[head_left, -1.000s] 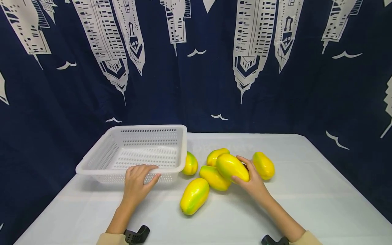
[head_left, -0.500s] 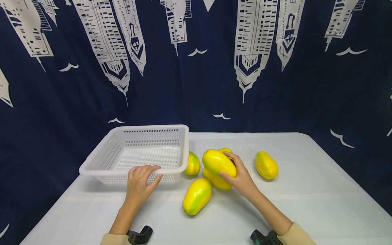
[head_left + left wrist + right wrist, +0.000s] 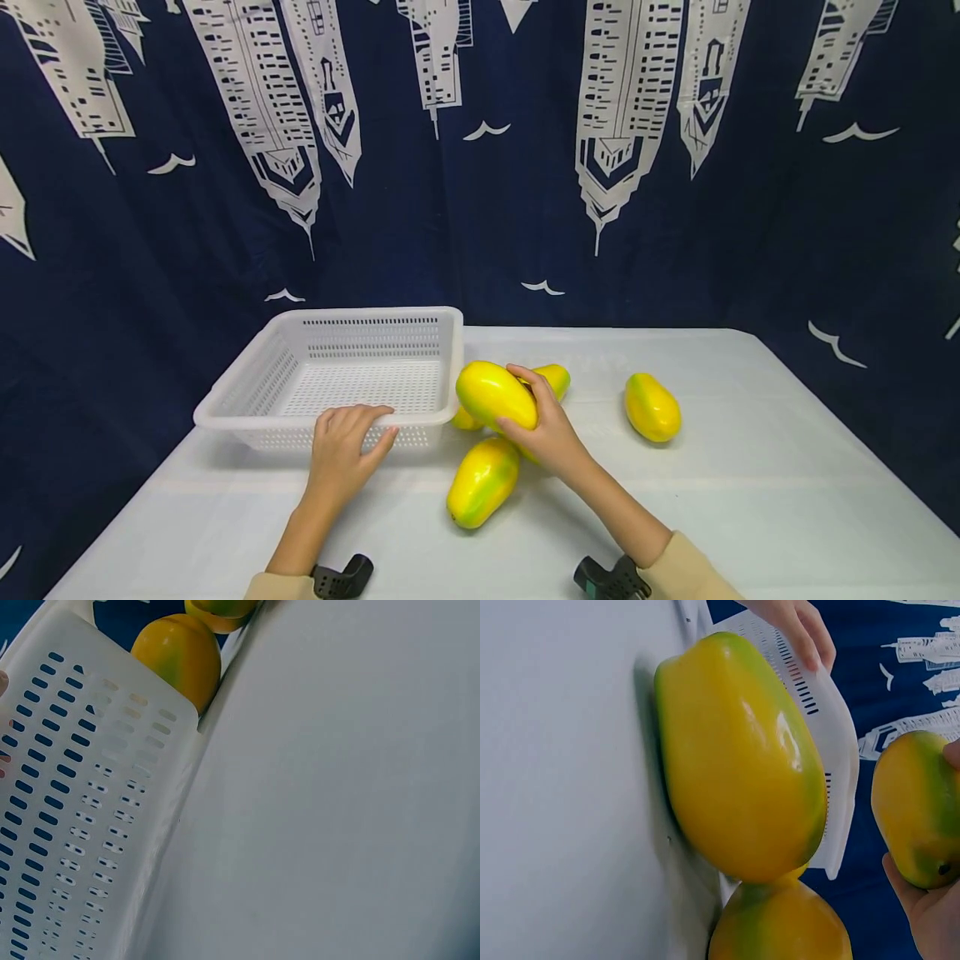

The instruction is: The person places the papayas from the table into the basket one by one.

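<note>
My right hand point(image 3: 551, 433) grips a yellow-green papaya point(image 3: 495, 393) above the others, close to the right end of a white perforated basket point(image 3: 247, 423). In the right wrist view, the held papaya point(image 3: 915, 806) shows at the right edge with fingers on both sides of it. My left hand point(image 3: 341, 446) holds the basket's front rim, fingers over the edge and thumb along the outer wall. In front of the right hand one papaya point(image 3: 483, 483) lies on the table. Others, including a papaya at the back point(image 3: 557, 379), are partly hidden by the held one.
A single papaya point(image 3: 652, 408) lies apart on the right. The white-covered table point(image 3: 750, 483) ends at a dark blue curtain point(image 3: 487, 208) printed with buildings. In the left wrist view a papaya point(image 3: 184, 660) sits just beyond the basket's corner.
The right hand has carried its papaya leftward, over the other papayas to the basket's right end. The left hand stays on the rim. The view has shifted slightly.
</note>
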`<state>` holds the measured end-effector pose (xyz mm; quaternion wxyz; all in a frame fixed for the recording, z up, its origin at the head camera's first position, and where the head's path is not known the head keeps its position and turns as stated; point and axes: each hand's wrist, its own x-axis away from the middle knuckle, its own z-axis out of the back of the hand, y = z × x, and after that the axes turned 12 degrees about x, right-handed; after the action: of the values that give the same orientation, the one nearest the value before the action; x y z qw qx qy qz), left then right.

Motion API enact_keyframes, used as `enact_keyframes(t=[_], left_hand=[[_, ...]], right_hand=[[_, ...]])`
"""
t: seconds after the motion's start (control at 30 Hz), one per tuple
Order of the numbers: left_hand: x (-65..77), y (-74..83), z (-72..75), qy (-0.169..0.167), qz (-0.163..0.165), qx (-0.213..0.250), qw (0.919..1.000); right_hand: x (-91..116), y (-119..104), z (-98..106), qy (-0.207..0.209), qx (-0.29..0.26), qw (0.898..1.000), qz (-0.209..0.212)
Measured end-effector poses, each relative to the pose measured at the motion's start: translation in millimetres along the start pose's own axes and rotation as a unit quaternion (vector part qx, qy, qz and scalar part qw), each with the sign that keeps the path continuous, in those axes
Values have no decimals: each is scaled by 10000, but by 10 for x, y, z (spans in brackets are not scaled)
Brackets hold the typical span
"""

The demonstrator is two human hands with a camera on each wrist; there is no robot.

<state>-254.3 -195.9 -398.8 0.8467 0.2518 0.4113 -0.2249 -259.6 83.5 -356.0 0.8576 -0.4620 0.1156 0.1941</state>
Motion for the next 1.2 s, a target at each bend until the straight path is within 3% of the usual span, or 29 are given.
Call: enact_keyframes(t=[0.23,0.7,1.03,1.2], left_hand=[[-2,15,-3,13,-28,4,10000],[9,27,10,33,-29,-16,10000],[-3,21,13,110,-124,-39,9999],[8,16,6,90,-132,-56,9999]], right_hand=[[-43,-79,-97,-161,-617,9975,-298],[-141,-186,-239,61,-725,9967,-370],[-268,-209,-321,285,-19,9995,136],[-261,-245,-374,316,307,9989,163]])
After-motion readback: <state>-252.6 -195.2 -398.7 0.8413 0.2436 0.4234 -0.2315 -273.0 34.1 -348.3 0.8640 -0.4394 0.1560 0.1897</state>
